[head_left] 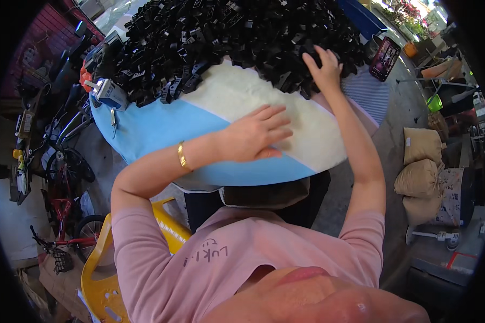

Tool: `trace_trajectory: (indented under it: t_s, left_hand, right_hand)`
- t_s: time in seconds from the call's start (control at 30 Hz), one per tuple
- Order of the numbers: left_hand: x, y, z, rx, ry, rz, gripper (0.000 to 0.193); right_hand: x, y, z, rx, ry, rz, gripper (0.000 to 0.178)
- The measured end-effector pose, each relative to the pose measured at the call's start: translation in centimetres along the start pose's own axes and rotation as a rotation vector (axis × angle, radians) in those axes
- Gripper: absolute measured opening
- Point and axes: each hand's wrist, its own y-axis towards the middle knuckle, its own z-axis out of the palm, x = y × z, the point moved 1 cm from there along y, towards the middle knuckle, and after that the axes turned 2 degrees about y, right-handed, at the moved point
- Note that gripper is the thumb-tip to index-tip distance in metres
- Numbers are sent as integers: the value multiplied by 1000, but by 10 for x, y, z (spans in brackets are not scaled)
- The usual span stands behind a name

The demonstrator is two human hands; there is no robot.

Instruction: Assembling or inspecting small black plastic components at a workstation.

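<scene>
Reaching into a heap of black plastic clips on a blue-and-white cloth

Most of the work looks undone: the black plastic clips [221,37] lie in one big unsorted pile across the far half of the cloth-covered table [156,126], no separate batch visible. Right hand [324,67] curls its fingers into the pile's near edge (whether it grips a clip, I cannot tell); left hand [256,134] rests flat and open on the bare cloth

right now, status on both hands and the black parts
Left hand flat, open on the cloth. Right hand reaching into the pile of black plastic parts, grip unclear. Nothing between hands and pile.
</scene>
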Motion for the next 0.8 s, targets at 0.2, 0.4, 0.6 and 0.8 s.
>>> trace_trajectory:
  t_s: [0.2,0.4,0.6,0.8]
  left_hand:
    - [24,25,6,-200,268,86,39]
    - [30,5,-4,-307,517,142,25]
    - [27,-2,-9,-213,418,-129,23]
    - [55,-1,-12,-274,415,-84,12]
  right_hand:
    - [71,-16,5,168,291,-19,52]
    - [117,-30,7,228,463,-104,46]
    - [115,5,-26,164,431,-380,20]
    - [18,31,-40,432,42,39,27]
